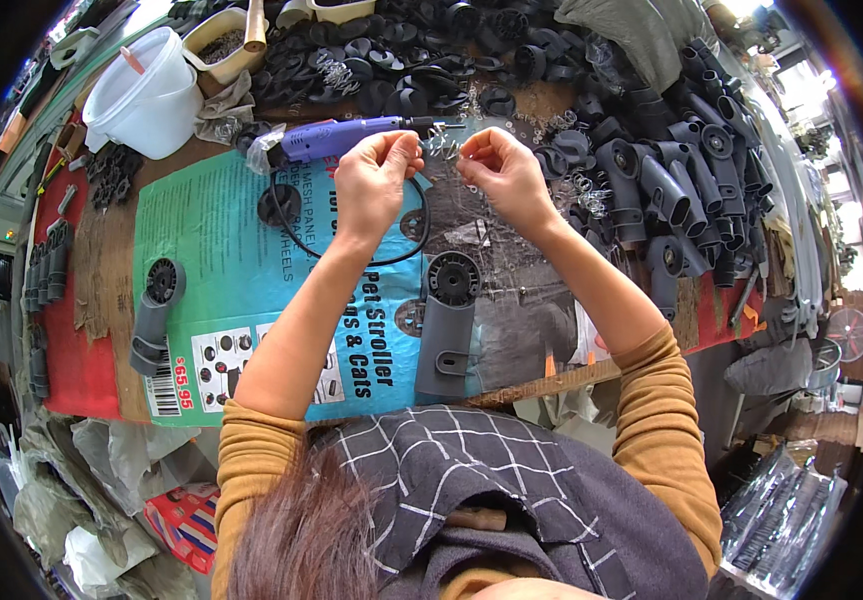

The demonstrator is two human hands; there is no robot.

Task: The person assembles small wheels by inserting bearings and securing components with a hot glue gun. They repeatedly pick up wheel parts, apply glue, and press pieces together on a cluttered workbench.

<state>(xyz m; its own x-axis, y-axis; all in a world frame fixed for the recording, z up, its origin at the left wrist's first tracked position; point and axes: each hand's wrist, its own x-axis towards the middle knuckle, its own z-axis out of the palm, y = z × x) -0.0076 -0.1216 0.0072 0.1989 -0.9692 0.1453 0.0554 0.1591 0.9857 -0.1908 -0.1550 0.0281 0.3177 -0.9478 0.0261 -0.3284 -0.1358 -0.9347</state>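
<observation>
Both hands are raised over the far middle of the workbench, fingertips pinched and a short gap apart. My left hand [376,190] is closed, its thumb pressed to the fingers; anything between them is too small to make out. My right hand [507,178] pinches likewise, and what it grips cannot be told. Small shiny metal pieces [441,146] lie between the hands. Beside my left hand rests a purple power screwdriver [336,138] with a black cord [296,235]. Nearer me, a dark grey plastic joint piece [446,330] lies with its round toothed end pointing away.
A second grey joint piece [154,315] lies on the printed teal cardboard [221,260]. Grey tubular parts [686,185] are heaped at right, black plastic parts [391,60] along the back. Metal springs [591,195] lie by the right heap. A white bucket [146,95] stands far left.
</observation>
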